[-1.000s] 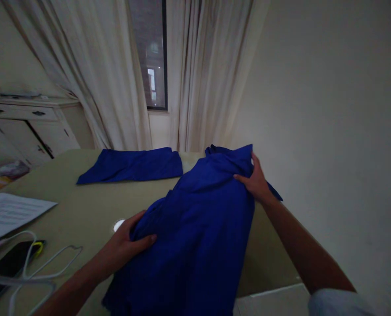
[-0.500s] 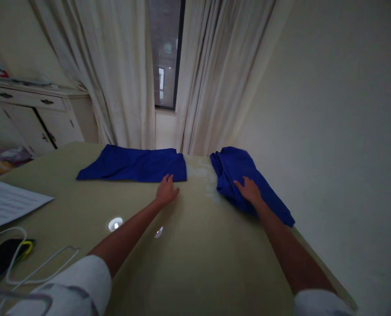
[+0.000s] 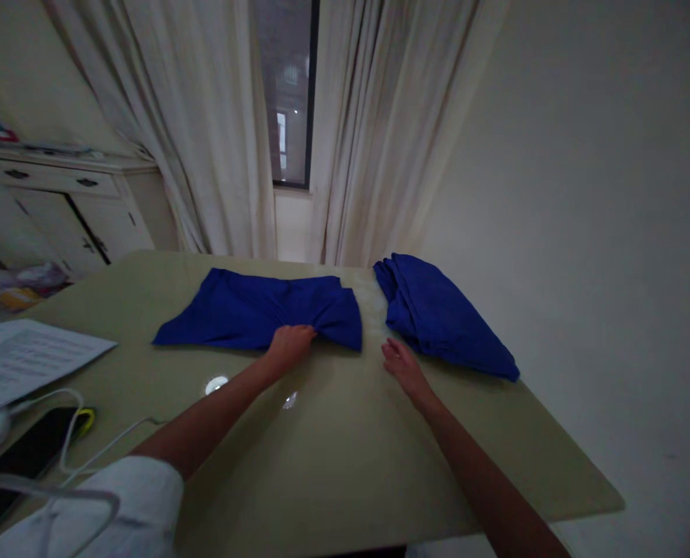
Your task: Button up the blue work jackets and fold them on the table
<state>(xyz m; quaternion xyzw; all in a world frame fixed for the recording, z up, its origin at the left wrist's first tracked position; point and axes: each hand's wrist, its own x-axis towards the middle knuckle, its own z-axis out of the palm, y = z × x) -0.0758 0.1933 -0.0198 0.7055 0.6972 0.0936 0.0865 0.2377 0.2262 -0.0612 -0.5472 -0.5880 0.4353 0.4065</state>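
A flat, folded blue cloth (image 3: 252, 306) lies across the far part of the table, with creases running in toward its near edge. There my left hand (image 3: 290, 346) has its fingers closed on the fabric. To the right, a thicker bundle of blue cloth (image 3: 443, 314), folded in layers, rests along the table's right edge by the wall. My right hand (image 3: 401, 364) hovers between the two, just short of the bundle's near corner, its fingers loosely bent and apart with nothing in them.
Printed papers (image 3: 36, 356) lie on the table (image 3: 333, 457) at the left. Nearer are a dark phone (image 3: 31, 446) and a white cable (image 3: 112, 442). Curtains (image 3: 205, 132) and a window stand behind the table, a white cabinet (image 3: 60, 209) at the back left, a bare wall (image 3: 583, 232) on the right.
My left hand has taken hold of the flat cloth's near edge, and that cloth has slid toward me and to the right. My right hand has come off the bundle and moved left.
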